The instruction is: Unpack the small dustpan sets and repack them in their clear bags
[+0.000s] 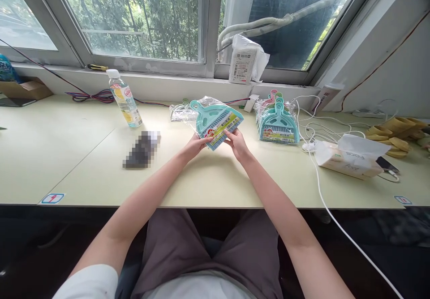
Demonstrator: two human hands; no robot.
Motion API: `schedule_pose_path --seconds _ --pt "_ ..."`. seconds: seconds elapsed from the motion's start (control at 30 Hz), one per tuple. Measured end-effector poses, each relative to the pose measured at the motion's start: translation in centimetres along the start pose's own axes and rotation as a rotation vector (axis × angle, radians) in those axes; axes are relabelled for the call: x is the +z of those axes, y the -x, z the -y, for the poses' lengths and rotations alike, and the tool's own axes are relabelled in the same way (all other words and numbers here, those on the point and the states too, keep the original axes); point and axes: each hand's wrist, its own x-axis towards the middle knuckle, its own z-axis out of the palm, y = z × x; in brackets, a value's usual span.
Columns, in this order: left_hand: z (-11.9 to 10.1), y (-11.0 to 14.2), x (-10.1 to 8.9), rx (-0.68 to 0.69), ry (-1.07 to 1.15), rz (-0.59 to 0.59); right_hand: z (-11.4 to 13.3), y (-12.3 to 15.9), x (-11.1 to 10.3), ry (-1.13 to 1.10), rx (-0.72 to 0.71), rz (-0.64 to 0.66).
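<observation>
Between my two hands is a teal dustpan and brush set (215, 122) in clear plastic, tilted, with a yellow label across it. My left hand (196, 147) grips its lower left edge, thumb on the front. The lower right edge is pinched by my right hand (237, 144), thumb over the label. Just behind lies another clear-wrapped item (181, 112), partly hidden by the held set. To the right, more wrapped dustpan sets (278, 122) stand stacked, teal in front, with pink and green handles behind.
A drink bottle (125, 98) stands at the left, near a blurred dark object (141, 150). A tissue pack (351, 155), white cables (316, 169) and yellow gloves (391, 135) occupy the right side. On the windowsill sits a white-wrapped package (247, 61).
</observation>
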Motion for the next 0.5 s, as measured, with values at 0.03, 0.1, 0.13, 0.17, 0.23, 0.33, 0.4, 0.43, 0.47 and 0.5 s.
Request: schedule_pose_path --seconds 0.03,0.1,0.13,0.17,0.23,0.33,0.4,0.43,0.47,0.5 --pt "-0.1 -0.1 -0.1 0.008 0.008 -0.005 0.2 0.0 0.0 0.052 0.000 0.001" --pt "-0.4 -0.2 -0.4 0.013 0.028 -0.014 0.5 0.0 -0.1 0.188 -0.014 -0.035" --pt "-0.7 -0.2 -0.5 0.009 0.040 -0.020 0.7 -0.1 -0.2 0.271 -0.027 -0.062" --pt "-0.9 -0.2 -0.6 0.002 0.054 -0.029 0.8 -0.2 -0.4 0.360 -0.044 -0.081" --pt "-1.3 -0.3 -0.7 -0.009 0.083 -0.058 0.9 -0.6 -0.9 0.547 -0.107 -0.064" --pt "-1.5 -0.4 -0.9 -0.024 0.130 -0.103 0.7 -1.2 -1.8 0.842 -0.279 0.050" --pt "-1.5 -0.5 -1.1 -0.051 0.156 -0.125 0.3 -1.4 -2.1 1.003 -0.356 0.084" --pt "-1.4 -0.5 -1.1 -0.073 0.163 -0.133 0.0 -1.4 -2.1 1.055 -0.362 0.083" --pt "-1.4 -0.5 -1.2 -0.098 0.165 -0.135 -0.3 -1.4 -2.1 1.088 -0.348 0.069" --pt "-1.4 -0.5 -1.2 -0.125 0.160 -0.130 -0.5 -1.3 -1.9 1.110 -0.320 0.053"
